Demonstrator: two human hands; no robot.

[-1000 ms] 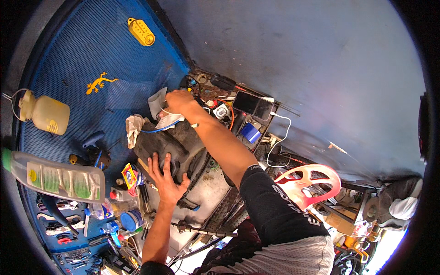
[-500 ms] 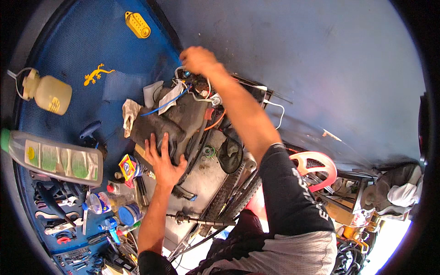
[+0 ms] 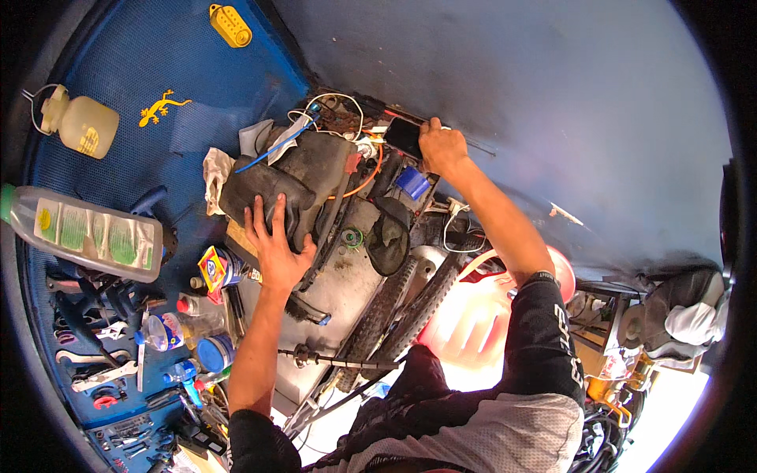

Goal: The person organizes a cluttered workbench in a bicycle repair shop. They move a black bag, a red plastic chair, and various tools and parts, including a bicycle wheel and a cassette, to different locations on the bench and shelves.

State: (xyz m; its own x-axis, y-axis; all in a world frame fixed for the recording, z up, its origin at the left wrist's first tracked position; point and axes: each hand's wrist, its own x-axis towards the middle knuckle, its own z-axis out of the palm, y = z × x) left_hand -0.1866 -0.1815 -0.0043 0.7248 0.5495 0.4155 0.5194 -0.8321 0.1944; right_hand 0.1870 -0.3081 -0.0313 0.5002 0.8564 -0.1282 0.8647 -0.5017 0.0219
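Note:
My left hand [image 3: 276, 246] lies flat with fingers spread on a heap of black rubber tubing [image 3: 272, 183] in the middle of a cluttered bench. My right hand [image 3: 441, 146] reaches to the back of the bench by the blue wall, its fingers closed around the edge of a flat black rectangular device [image 3: 402, 134]. A tangle of white, blue and orange wires [image 3: 335, 114] lies between the rubber heap and the device. A small blue box [image 3: 412, 183] sits just below my right hand.
Two knobbly bicycle tyres [image 3: 394, 307] lean against the bench front. A clear plastic bottle [image 3: 87, 232] and a yellowish bottle [image 3: 79, 126] hang at left on a blue board. Wrenches [image 3: 95, 370] and small cans [image 3: 214, 268] crowd the lower left. A pale container [image 3: 473, 323] stands at right.
My right hand has left the wire tangle and moved right along the wall to the black device. My left hand stays pressed on the rubber heap.

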